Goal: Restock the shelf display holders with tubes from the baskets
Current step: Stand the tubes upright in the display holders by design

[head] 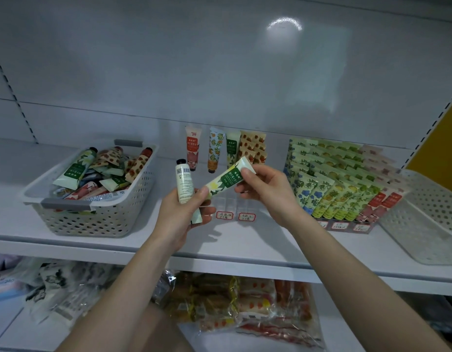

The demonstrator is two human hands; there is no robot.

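Your right grip (267, 191) pinches the green-label tube (226, 180) above the shelf (245, 246), your left grip (181, 217) clamped on a cream tube (184, 184); it looks light, soft and slick, so hold its stiffer crimped end.

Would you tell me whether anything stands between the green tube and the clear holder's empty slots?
Nothing visible does. The left hand and right hand hold the green tube above the clear holder; its front slots look empty, and standing tubes fill only the back row.

Right basket (436, 199) cut by frame edge, price labels (224, 215) unreadable, lower-shelf packets (245, 308) blurred
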